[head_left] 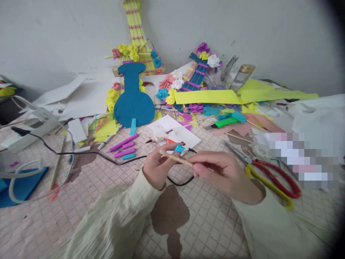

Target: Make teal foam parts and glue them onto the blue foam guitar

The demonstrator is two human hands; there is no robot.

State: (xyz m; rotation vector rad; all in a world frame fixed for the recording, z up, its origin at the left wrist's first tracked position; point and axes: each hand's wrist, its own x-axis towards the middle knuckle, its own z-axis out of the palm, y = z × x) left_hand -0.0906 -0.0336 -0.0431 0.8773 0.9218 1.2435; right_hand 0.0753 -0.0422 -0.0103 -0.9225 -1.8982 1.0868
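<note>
A thin wooden stick (180, 159) runs between my two hands at the middle of the table. My left hand (159, 163) has its fingers closed on a small light-blue paper piece (179, 148), with the stick's left end against them. My right hand (219, 171) pinches the stick's right end between thumb and fingers. Just beyond my hands lie a white card (172, 127) and a glue gun with an orange part, partly hidden by my fingers. A blue guitar-shaped cutout (134, 104) stands behind, to the left.
Red and yellow-handled scissors (277, 176) lie right of my right hand. A green cutter (225, 122) is farther back. Purple strips (124, 144) and a black cable (107, 157) lie left. Paper-flower guitars (198, 72) lean at the back. A white power strip (29, 131) sits far left.
</note>
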